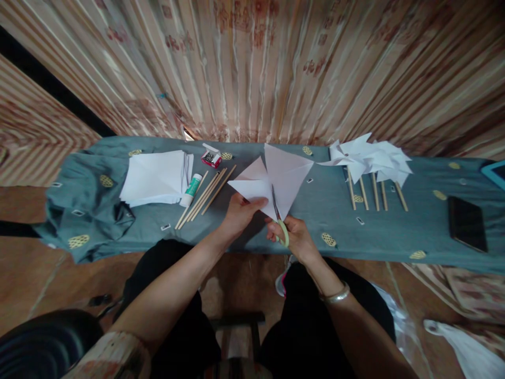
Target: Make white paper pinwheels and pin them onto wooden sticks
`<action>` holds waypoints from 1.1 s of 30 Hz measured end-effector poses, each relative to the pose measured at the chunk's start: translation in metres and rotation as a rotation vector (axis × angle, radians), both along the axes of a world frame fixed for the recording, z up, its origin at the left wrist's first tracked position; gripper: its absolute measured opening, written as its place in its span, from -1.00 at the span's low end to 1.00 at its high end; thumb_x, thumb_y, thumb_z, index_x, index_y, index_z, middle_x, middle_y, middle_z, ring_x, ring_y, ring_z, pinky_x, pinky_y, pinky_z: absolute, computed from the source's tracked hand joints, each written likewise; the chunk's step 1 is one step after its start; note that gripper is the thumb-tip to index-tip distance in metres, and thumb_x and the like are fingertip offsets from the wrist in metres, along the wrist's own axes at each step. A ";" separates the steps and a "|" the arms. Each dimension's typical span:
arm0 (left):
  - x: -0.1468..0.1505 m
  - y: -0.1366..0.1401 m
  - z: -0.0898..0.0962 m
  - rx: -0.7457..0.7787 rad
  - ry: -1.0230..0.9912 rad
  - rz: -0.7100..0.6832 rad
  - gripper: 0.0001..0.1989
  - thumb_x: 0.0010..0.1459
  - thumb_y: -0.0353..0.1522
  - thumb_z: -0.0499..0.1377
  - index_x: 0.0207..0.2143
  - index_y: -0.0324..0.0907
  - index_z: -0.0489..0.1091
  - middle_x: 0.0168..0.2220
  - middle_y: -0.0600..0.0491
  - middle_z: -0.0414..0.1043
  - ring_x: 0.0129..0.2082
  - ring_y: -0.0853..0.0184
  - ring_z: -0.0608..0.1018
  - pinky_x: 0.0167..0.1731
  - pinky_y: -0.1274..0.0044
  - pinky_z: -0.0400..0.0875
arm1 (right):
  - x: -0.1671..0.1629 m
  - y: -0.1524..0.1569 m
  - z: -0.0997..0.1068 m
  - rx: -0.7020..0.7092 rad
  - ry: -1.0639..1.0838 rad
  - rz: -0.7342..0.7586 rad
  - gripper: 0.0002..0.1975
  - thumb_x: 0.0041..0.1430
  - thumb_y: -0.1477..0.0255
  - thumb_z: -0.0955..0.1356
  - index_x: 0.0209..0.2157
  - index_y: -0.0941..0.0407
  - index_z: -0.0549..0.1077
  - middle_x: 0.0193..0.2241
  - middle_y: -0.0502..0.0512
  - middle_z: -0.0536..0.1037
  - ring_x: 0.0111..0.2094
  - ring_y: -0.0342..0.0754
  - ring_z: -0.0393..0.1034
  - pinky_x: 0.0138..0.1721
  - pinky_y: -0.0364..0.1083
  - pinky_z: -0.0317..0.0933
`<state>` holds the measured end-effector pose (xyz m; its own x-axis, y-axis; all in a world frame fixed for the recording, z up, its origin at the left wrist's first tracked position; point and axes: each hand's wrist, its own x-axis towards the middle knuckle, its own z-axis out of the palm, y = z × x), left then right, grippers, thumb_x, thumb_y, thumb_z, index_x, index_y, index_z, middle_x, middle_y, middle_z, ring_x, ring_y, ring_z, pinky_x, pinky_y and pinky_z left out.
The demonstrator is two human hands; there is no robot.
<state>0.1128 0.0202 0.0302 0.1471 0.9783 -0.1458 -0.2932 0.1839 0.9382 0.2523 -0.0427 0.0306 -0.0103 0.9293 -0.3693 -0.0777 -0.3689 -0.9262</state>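
A creased white sheet of paper [287,171] is raised over the middle of the table, partly cut so that its corners spread apart. My left hand [243,211] pinches its left part, thumb on top. In my right hand [295,235] are scissors [282,231] with pale green handles, fingers through the loops. Their blades lie against the paper along a cut from its near corner. To the left of my hands lie several thin wooden sticks [209,195] and a glue stick [191,190] with a green label.
A stack of white paper [153,178] is at the left, near a small open red-and-white box [211,156] of dark pieces. Paper pinwheels [371,158] on sticks lie at the right, then a dark phone [467,223]. A patterned curtain [252,68] hangs behind the cloth-covered table [315,210].
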 end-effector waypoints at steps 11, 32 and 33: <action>0.000 -0.001 0.001 0.028 0.093 0.013 -0.80 -0.23 -0.33 0.36 -0.52 -0.22 0.44 -0.53 0.14 0.45 -0.51 0.39 0.43 -0.40 0.53 0.34 | 0.001 -0.001 -0.001 0.028 -0.033 0.039 -0.56 -0.26 0.03 0.53 -0.49 0.09 0.49 -0.67 -0.02 0.52 -0.63 -0.16 0.32 -0.59 -0.15 0.18; -0.003 0.003 -0.007 0.104 0.140 0.005 -0.81 -0.18 -0.33 0.34 -0.47 -0.21 0.47 -0.48 0.12 0.49 -0.46 0.37 0.46 -0.35 0.52 0.36 | 0.000 -0.002 0.000 0.023 -0.024 0.018 -0.56 -0.30 0.04 0.55 -0.54 0.10 0.49 -0.71 -0.03 0.49 -0.67 -0.19 0.27 -0.61 -0.17 0.17; -0.003 0.003 -0.007 0.103 0.139 0.010 -0.81 -0.18 -0.33 0.34 -0.47 -0.22 0.47 -0.48 0.12 0.49 -0.46 0.38 0.46 -0.35 0.52 0.36 | 0.000 -0.002 -0.001 0.028 -0.027 0.021 -0.57 -0.29 0.04 0.55 -0.54 0.09 0.49 -0.71 -0.03 0.49 -0.67 -0.18 0.27 -0.61 -0.16 0.17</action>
